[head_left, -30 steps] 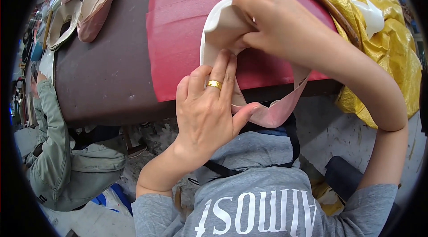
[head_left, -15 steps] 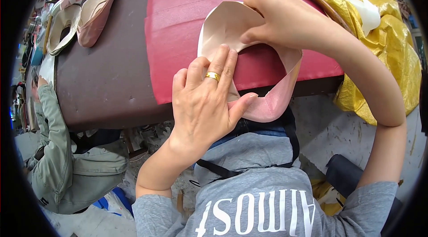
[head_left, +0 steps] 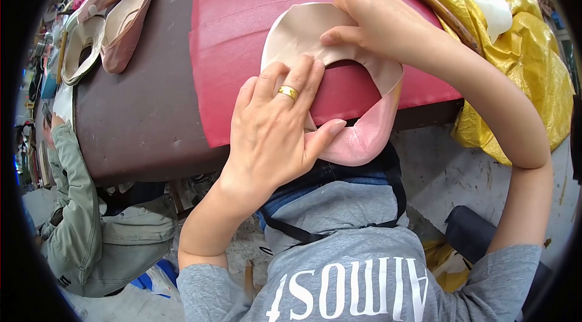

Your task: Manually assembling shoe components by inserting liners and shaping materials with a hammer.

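Observation:
A shoe upper (head_left: 301, 30), pink outside with a beige lining, lies opened out in a ring over the red mat. Its pink curved end hangs past the table's front edge. My left hand (head_left: 267, 122), a gold ring on one finger, presses on the lining's left side with fingers stretched and the thumb spread toward the pink part. At the far right edge of the upper, my right hand (head_left: 382, 26) grips the material between thumb and fingers. The fingertips under that edge are hidden.
The red mat (head_left: 227, 49) covers part of a dark brown table (head_left: 139, 104). More pink shoe uppers (head_left: 125, 34) lie at the far left. A wooden-handled tool (head_left: 433, 4) rests at the back right beside a yellow sack (head_left: 524, 73). Another person's sleeve (head_left: 76, 182) is at left.
The upper's far edge has flattened and rounded out, its pointed corner now gone. My right thumb and fingers have shifted slightly left with it; my left hand stays pressed down.

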Demonstrator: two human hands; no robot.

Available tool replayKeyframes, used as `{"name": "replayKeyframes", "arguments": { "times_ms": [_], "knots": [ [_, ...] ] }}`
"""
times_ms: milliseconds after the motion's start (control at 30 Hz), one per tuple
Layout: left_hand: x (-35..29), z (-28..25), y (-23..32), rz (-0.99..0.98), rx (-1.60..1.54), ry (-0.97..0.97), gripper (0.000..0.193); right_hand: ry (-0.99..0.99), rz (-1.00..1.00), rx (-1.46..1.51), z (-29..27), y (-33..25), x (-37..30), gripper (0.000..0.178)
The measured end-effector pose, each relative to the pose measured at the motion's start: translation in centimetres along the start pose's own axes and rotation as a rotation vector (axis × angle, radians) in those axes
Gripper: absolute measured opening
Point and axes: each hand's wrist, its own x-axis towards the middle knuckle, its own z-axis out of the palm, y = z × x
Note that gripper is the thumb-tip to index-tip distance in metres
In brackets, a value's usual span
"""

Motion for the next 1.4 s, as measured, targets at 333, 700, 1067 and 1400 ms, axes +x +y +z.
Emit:
{"name": "replayKeyframes", "arguments": {
  "times_ms": [333, 700, 1067, 1400],
  "knots": [
    [1.8, -0.8, 1.7, -0.133, -0.124, -0.188, 0.056, -0.062, -0.079, -0.11, -2.7, 0.0, -1.3, 0.025],
    [1.0, 0.5, -1.5, 0.066, -0.266, 0.044, 0.05, -0.072, 0.144, 0.097, -2.0, 0.1, -2.1, 0.017],
    [2.4, 0.1, -1.3, 0.073, -0.14, -0.009, 0.045, 0.057, 0.064, 0.186, -0.8, 1.0, -1.6, 0.016],
    [2.4, -0.2, -1.1, 0.016, -0.143, -0.094, 0.046, -0.174, 0.178, 0.034, -2.4, 0.2, -1.4, 0.016]
  ]
}}
